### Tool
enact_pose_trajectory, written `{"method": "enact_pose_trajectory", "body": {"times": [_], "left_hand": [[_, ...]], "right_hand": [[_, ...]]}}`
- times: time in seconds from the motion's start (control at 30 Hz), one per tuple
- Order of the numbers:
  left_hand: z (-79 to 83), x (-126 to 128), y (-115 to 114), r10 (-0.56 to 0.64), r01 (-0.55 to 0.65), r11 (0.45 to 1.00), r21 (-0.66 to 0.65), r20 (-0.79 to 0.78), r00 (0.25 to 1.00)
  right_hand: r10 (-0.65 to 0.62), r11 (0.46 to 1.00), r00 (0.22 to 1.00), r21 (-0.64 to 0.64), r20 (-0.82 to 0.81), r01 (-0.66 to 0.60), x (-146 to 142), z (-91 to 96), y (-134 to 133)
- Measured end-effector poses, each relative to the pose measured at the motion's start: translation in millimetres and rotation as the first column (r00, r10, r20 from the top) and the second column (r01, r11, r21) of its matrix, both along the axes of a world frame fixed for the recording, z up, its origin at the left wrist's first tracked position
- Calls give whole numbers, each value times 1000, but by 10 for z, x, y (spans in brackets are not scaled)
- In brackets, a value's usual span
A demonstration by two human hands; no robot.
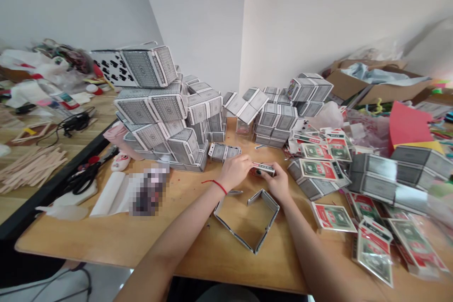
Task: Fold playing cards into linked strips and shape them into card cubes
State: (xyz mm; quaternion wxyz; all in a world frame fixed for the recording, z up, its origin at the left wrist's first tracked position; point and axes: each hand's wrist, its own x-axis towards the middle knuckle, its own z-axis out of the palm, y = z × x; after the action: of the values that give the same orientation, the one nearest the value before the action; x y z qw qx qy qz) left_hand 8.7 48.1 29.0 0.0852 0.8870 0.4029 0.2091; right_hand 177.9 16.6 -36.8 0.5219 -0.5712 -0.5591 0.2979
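Between my two hands is a small playing-card box [264, 169], held low over the table. My left hand [235, 172], with a red string at the wrist, pinches its left end. Around the right end of the box close the fingers of my right hand [279, 183]. Below them, a strip of joined cards [266, 232] stands on edge, bent into an open heart-like outline. A grey-backed bundle of cards [224, 151] lies just beyond my left hand. What is inside the box is hidden.
Stacked blocks built from grey-backed cards [152, 108] rise at the left, with more card blocks [278, 118] behind. Red-and-green card packs [334, 217] lie at right. Black scissors [83, 179] and a white paper roll [108, 193] lie left. A cardboard box [371, 86] stands back right.
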Motion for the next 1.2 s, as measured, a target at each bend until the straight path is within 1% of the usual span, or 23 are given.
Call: {"method": "enact_pose_trajectory", "body": {"times": [0.13,0.33,0.47,0.67,0.8,0.9,1.03,1.2], "left_hand": [[0,2,18,21,-16,997,-74,67,998],[-33,-12,63,25,-11,993,-115,125,992],[-5,-23,103,-26,38,989,-141,86,996],[54,-13,144,-65,62,980,-190,-10,998],[54,-13,124,-92,86,982,-170,-28,995],[56,-15,68,-69,68,987,-148,-5,998],[69,-10,-3,-50,50,996,-73,1,999],[126,-35,-10,-137,137,991,-14,3,991]], "right_hand": [[14,1000,1000,6,-4,-14,-2,14,-10],[57,998,998,26,27,-58,3,48,-33],[70,996,997,46,37,-72,4,46,-35],[88,993,995,71,51,-92,0,41,-42],[98,993,994,69,47,-101,8,34,-42],[96,994,995,57,37,-98,8,32,-38],[49,998,999,40,-2,-48,2,30,-19],[-33,999,994,22,-103,36,22,11,16]]}}
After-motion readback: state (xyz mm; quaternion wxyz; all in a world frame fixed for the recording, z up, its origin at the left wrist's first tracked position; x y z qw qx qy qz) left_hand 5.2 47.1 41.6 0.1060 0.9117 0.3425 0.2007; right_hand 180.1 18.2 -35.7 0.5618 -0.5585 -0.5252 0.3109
